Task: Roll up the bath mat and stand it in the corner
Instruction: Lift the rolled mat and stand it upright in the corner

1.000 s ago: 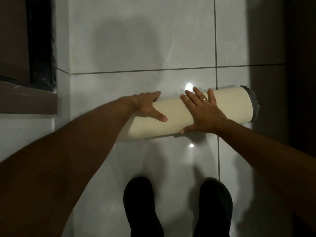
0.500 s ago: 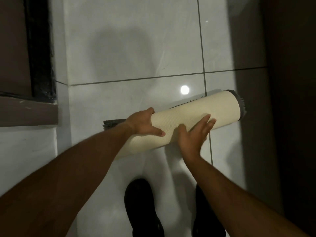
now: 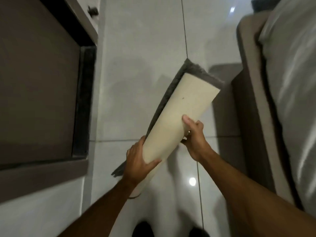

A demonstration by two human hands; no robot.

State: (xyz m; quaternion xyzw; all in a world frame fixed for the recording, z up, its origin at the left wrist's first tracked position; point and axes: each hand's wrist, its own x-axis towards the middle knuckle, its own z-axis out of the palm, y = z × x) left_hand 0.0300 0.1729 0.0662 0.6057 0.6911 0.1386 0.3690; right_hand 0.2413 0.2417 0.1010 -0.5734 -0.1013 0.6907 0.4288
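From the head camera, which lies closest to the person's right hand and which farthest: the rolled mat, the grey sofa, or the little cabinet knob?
From the right hand:
1. Rolled mat, held in its grip.
2. Grey sofa, along the right side.
3. Cabinet knob, far upper left.

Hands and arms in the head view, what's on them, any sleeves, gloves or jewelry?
Both forearms are bare, with no sleeves in view. The left hand and right hand wear no gloves. No watch or bracelet shows on either wrist. The picture is too blurred to tell about rings.
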